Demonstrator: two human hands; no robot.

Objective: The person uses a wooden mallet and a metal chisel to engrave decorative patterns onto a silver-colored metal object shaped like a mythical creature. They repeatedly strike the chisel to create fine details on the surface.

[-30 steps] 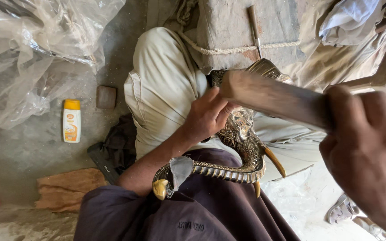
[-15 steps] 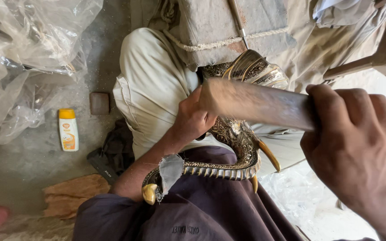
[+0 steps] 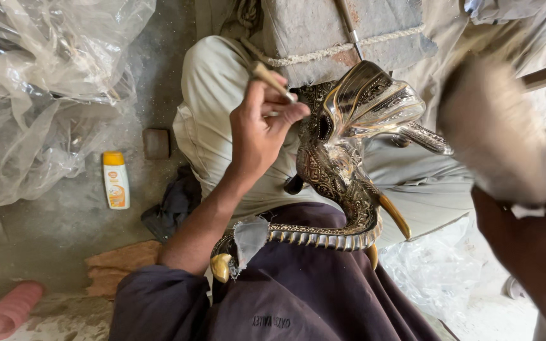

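Left hand (image 3: 261, 126) pinches thin chisel (image 3: 272, 80) at edge of metal elephant figure (image 3: 349, 158); right hand (image 3: 526, 233) clenches blurred mallet (image 3: 497, 129), well apart.

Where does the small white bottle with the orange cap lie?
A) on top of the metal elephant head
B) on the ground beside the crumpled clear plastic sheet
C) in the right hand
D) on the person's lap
B: the white bottle lies flat on the grey ground, just below the clear plastic sheet, apart from both hands.
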